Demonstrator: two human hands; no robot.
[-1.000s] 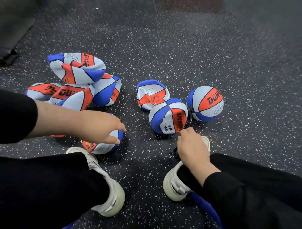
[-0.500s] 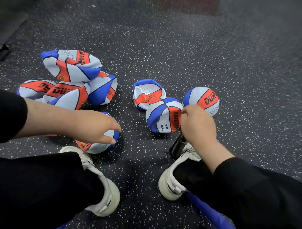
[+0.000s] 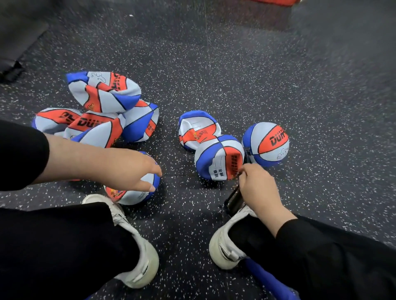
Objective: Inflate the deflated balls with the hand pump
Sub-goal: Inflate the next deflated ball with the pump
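Red, white and blue balls lie on the speckled floor. My left hand [image 3: 130, 171] rests on a part-filled ball [image 3: 137, 192] by my left shoe, fingers relaxed. My right hand [image 3: 259, 188] grips the top of a black hand pump [image 3: 234, 200] that stands by my right shoe. Just beyond it lies a dented ball with a white label [image 3: 218, 159], then a folded flat ball [image 3: 197, 128]. A round, full ball [image 3: 266, 144] sits to the right. The pump's hose and needle are hidden.
A heap of several flat balls [image 3: 100, 111] lies at the left. My white shoes [image 3: 137, 257] [image 3: 227, 242] stand on the dark rubber floor [image 3: 235, 75]. A dark object [image 3: 12, 68] sits at the far left edge, a red strip [image 3: 272, 2] at the top.
My right hand rose with the pump handle half a second ago and has come back down. My left hand stays on the ball by my shoe.
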